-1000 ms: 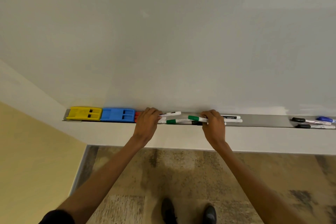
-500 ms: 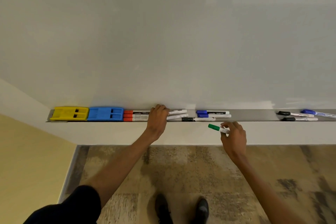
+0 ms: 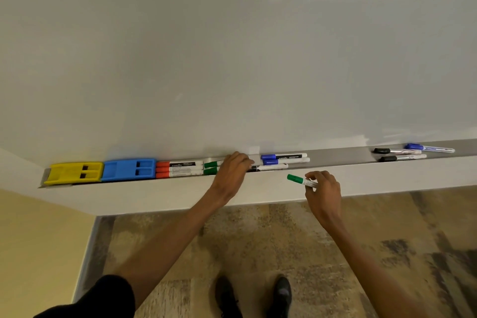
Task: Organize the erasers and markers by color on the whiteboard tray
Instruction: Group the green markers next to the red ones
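A yellow eraser (image 3: 74, 172) and a blue eraser (image 3: 129, 169) sit side by side at the left end of the grey whiteboard tray (image 3: 340, 155). Three red-capped markers (image 3: 178, 169) lie next to them, then two green-capped markers (image 3: 211, 167). My left hand (image 3: 232, 170) rests over the bodies of the green markers on the tray. My right hand (image 3: 322, 187) holds a green-capped marker (image 3: 300, 180) in front of the tray, off it. Two blue-capped markers (image 3: 282, 159) and a black one (image 3: 268, 168) lie to the right of my left hand.
Further right on the tray lie two black-capped markers (image 3: 398, 154) and a blue-capped one (image 3: 429, 148). The whiteboard (image 3: 232, 59) rises behind the tray. A yellow wall (image 3: 31, 240) stands to the left. My shoes (image 3: 254, 294) are on patterned carpet below.
My right hand lifted a green marker off the tray and drew it back toward me. My left hand shifted right along the tray, uncovering the red markers and two green ones.
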`<action>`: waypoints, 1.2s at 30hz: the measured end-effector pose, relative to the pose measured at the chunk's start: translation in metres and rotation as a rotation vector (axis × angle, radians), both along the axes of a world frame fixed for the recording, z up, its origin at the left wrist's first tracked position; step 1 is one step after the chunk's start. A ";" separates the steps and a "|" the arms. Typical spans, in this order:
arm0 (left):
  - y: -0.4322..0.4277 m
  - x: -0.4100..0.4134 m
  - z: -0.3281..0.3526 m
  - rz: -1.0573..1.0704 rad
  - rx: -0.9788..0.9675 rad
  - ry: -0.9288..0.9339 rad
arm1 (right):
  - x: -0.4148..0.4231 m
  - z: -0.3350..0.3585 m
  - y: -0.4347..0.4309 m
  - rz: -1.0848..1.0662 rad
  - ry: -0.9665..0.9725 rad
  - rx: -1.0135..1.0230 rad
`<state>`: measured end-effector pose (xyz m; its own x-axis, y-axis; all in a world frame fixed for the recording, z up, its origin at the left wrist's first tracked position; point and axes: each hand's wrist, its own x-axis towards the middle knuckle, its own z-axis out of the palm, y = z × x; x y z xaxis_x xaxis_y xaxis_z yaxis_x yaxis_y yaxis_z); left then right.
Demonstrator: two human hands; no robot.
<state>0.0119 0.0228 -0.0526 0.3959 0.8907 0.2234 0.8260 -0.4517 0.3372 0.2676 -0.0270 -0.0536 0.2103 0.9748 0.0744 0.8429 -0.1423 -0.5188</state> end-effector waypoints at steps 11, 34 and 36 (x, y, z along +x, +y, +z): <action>0.015 0.049 -0.012 0.090 -0.068 0.099 | 0.056 0.003 -0.008 -0.040 -0.042 0.007; -0.034 -0.111 0.020 0.498 0.018 -0.100 | -0.082 0.030 0.043 0.404 0.157 0.007; -0.042 -0.126 0.018 0.545 0.006 -0.084 | -0.107 0.030 0.050 0.508 0.030 0.072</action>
